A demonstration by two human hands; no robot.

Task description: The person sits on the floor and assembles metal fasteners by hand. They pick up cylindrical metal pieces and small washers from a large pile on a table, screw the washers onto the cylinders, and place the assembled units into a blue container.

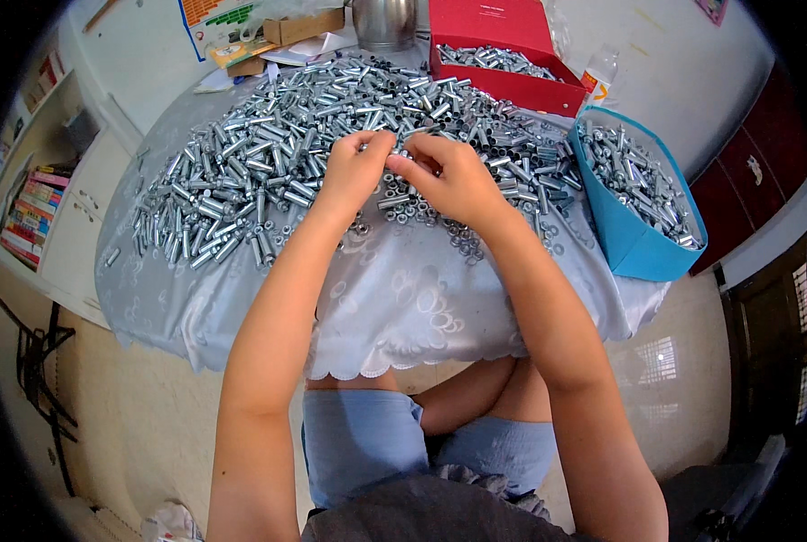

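Observation:
My left hand (pixel 360 167) and my right hand (pixel 455 181) meet fingertip to fingertip over the near side of a wide heap of metal sleeves (pixel 232 181). Both are closed in a pinch. A bit of shiny metal shows between the fingertips, but the fingers cover most of it and its kind cannot be made out. The silvery tubes lie loose in all directions around my hands. Below my right hand, small nuts and washers (pixel 466 240) are scattered along the heap's near edge.
A blue fabric bin (pixel 643 257) full of metal pieces stands at the table's right edge. Behind the heap are a red box (pixel 512 88) with more parts, a metal pot (pixel 383 25), a plastic bottle (pixel 600 70) and a cardboard box (pixel 302 27). A silvery tablecloth (pixel 394 312) drapes over my lap.

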